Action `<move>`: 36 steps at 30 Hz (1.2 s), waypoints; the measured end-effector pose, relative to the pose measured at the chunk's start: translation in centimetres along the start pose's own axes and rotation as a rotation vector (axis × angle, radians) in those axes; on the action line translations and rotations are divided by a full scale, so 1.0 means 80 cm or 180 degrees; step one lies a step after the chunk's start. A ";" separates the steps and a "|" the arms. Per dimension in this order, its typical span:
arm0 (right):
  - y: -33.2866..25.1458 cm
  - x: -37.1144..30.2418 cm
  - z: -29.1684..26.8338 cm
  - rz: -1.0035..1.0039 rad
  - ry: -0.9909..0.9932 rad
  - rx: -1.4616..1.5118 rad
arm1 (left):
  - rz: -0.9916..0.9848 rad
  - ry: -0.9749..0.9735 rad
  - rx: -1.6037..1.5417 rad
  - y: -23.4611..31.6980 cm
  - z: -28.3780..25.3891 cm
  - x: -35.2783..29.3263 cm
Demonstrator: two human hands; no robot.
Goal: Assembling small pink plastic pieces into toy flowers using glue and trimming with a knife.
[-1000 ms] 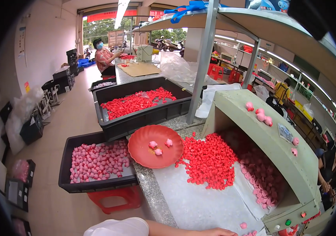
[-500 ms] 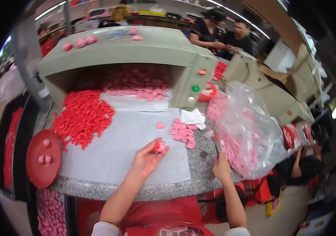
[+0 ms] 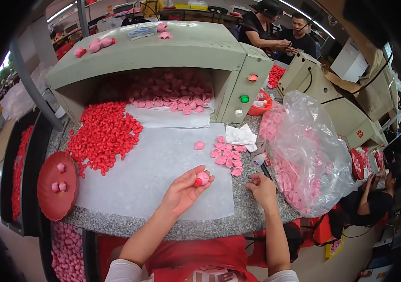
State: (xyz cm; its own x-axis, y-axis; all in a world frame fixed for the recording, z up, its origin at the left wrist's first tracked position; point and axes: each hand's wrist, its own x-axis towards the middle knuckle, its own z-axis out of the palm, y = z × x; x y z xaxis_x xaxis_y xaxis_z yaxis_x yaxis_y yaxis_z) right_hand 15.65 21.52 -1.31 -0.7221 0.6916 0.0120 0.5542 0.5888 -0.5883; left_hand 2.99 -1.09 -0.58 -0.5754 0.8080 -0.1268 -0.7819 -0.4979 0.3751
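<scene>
Fingertips of the left hand pinch a small round pink-and-red piece, thumb on one side and forefinger curled over the other, so the hand is closed on it. It is held just above the sheet of white paper that covers the middle of the speckled grey stone counter. The right hand rests on the bare counter beside the paper's right edge, fingers curled inward; whether it grips anything I cannot tell.

Just beyond the two hands a small cluster of pink pieces lies on the paper, with one lone pink piece a little to its left. A crumpled white tissue sits just behind the cluster. To the right, a large clear plastic bag bulges with more pink pieces. To the left, a heap of red pieces spreads across the paper's far corner, and near it a round red tray holding three pink pieces hangs over the counter's left edge.

Behind all this stands a grey-green hooded machine, its opening filled with pink pieces and a green button on its right side panel. Further back, two other people stand close together at another bench.
</scene>
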 end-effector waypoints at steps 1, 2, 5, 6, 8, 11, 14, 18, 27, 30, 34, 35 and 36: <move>-0.003 0.002 -0.002 -0.0013 -0.0029 -0.0009 | 0.0012 -0.0031 0.0023 0.001 0.001 0.001; -0.005 0.002 -0.005 -0.0264 -0.0092 -0.0073 | 0.0029 -0.0010 0.0009 0.001 0.001 0.001; -0.029 0.004 -0.016 -0.0259 -0.0547 0.0948 | 0.0233 -0.0056 0.0105 0.000 0.005 0.004; -0.042 0.002 -0.021 0.0054 -0.0913 0.2025 | 0.0321 -0.0112 0.0238 -0.001 0.007 0.004; -0.076 0.001 -0.024 -0.0062 -0.1111 0.2408 | 0.0460 -0.0114 0.0410 0.002 0.010 0.003; -0.119 -0.001 -0.024 -0.0511 -0.1372 0.3117 | 0.0520 -0.0085 0.0403 0.008 0.023 0.002; -0.148 -0.007 -0.024 -0.0871 -0.1415 0.3488 | 0.0660 -0.0163 0.0427 0.011 0.041 -0.001; -0.160 -0.022 -0.019 -0.1834 -0.0332 0.3078 | 0.0847 -0.0021 0.0624 0.008 0.059 -0.008; -0.156 -0.014 -0.032 -0.2673 0.0097 0.1127 | 0.1579 0.0043 0.1013 0.012 0.073 -0.007; -0.146 0.021 -0.032 -0.2231 0.0595 0.0539 | 0.1565 -0.0064 0.0764 0.030 0.070 0.013; -0.204 -0.002 -0.023 -0.1144 -0.0750 0.2318 | 0.1464 -0.0060 0.0423 0.049 0.062 0.007; -0.212 0.001 -0.020 -0.1390 -0.0960 0.2307 | 0.1489 -0.0066 0.0382 0.056 0.062 0.009; -0.222 0.005 -0.017 -0.1414 -0.0982 0.2267 | 0.1454 -0.0039 0.0352 0.061 0.061 0.008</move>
